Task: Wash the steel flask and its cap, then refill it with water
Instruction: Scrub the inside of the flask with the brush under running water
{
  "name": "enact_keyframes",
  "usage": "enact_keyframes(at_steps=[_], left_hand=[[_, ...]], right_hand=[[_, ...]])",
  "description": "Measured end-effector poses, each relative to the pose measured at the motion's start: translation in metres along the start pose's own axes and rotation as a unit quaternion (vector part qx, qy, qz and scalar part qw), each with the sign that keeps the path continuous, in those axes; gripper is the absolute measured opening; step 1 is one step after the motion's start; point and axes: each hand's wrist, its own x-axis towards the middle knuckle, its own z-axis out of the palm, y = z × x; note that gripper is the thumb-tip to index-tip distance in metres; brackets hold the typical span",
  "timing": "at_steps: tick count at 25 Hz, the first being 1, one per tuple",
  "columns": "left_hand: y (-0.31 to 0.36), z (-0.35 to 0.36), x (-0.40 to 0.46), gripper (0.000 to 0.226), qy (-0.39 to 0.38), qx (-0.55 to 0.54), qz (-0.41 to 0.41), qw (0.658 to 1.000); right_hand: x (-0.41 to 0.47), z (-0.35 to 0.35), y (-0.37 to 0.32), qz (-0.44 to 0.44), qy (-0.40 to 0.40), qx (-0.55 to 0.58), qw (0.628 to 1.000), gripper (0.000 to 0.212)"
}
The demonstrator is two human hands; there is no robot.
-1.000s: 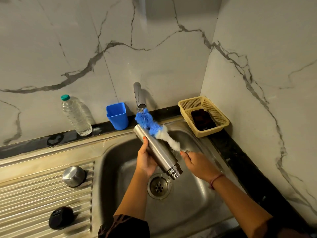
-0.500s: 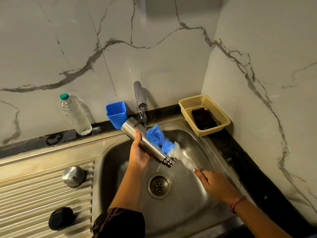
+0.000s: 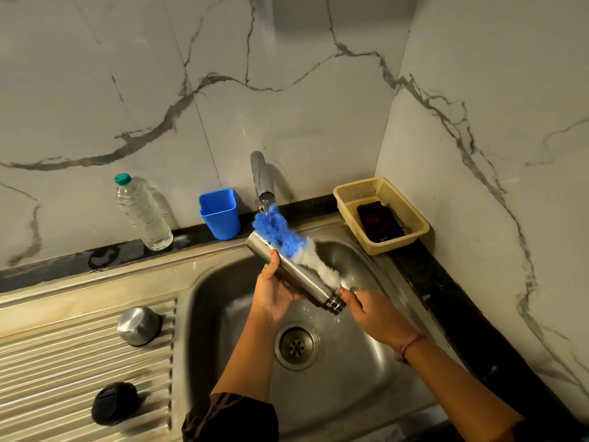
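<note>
The cylindrical steel flask (image 3: 294, 275) is showing plain silver-grey with darker rings at its threaded neck. The fluffy bottle brush (image 3: 288, 240) is showing bright blue at its tip, fading to white lower down. The square plastic cup (image 3: 220, 213) is glowing solid blue. The clear ribbed plastic bottle (image 3: 142, 215) is wearing a teal cap. The perforated plastic basket (image 3: 381, 212) is looking pale yellow. The marble-look wall tiles (image 3: 159, 90) are showing white with grey veins.

A single head-worn wide-angle camera looks forward and steeply down into the steel sink (image 3: 366, 387) from close above. It faces the marble corner walls (image 3: 318, 106). The faucet (image 3: 261, 177) stands near centre frame.
</note>
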Motion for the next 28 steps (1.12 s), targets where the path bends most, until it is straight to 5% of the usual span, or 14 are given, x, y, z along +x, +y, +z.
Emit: enact_keyframes(at_steps=[6,14,21,28], left_hand=[[0.02,-0.001,0.003,0.063,0.027,-0.044,0.02,0.998],[0.004,0.005,0.001,0.07,0.02,-0.012,-0.011,1.0],[0.016,-0.001,0.002,0.058,0.004,-0.066,-0.006,0.998],[0.037,-0.017,-0.002,0.122,0.091,-0.098,0.054,0.99]], right_hand=[[-0.044,-0.005,0.042,0.045,-0.009,-0.01,0.999,0.041],[0.011,-0.005,-0.005,-0.034,0.014,0.002,0.999,0.042],[-0.009,-0.005,0.011,0.004,-0.02,-0.033,0.999,0.042],[-0.045,-0.022,0.053,0.068,-0.012,-0.076,0.995,0.039]])
